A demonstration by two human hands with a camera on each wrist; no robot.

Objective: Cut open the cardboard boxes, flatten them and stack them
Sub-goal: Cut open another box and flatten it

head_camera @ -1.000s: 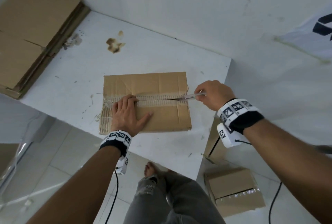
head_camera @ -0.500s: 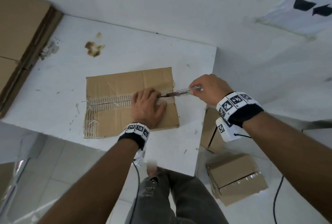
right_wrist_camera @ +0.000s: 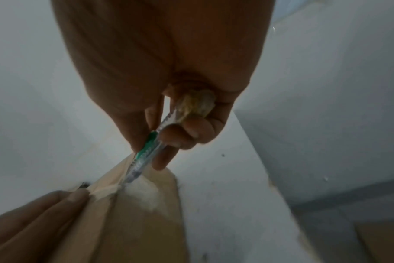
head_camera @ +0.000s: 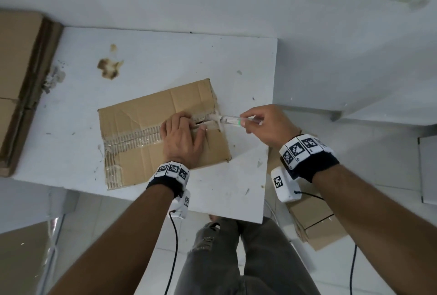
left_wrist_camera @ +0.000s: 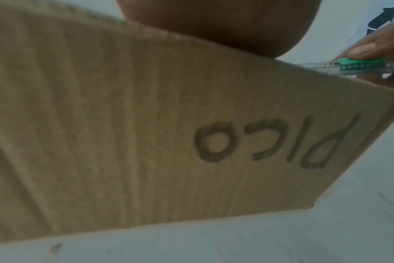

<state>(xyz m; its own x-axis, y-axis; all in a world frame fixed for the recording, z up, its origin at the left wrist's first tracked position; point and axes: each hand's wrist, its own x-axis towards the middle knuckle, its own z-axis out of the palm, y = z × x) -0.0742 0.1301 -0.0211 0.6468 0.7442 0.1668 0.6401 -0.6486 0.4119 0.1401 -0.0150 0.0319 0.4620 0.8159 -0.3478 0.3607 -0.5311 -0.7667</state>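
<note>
A brown cardboard box (head_camera: 146, 115) lies on the white table (head_camera: 165, 58), with a taped seam running along its top. My left hand (head_camera: 182, 134) presses flat on the right part of the seam, fingers reaching the slit. My right hand (head_camera: 262, 124) pinches a clear utility knife (head_camera: 233, 120) with a green slider, its tip at the right end of the seam. In the left wrist view the box side (left_wrist_camera: 146, 124) reads "PICO", and the knife (left_wrist_camera: 349, 66) shows above its corner. In the right wrist view the knife (right_wrist_camera: 144, 156) points into the box (right_wrist_camera: 135, 222) beside my left fingers (right_wrist_camera: 34, 213).
A stack of flattened cardboard (head_camera: 16, 81) lies at the table's left end. Closed boxes (head_camera: 316, 223) stand on the floor to the right, below the table's right edge (head_camera: 269, 129). My legs (head_camera: 236, 259) are under the front edge. A white wall rises behind.
My left hand has slid rightward along the seam from the box's left part to its right part. The knife has drawn back to the seam's right end.
</note>
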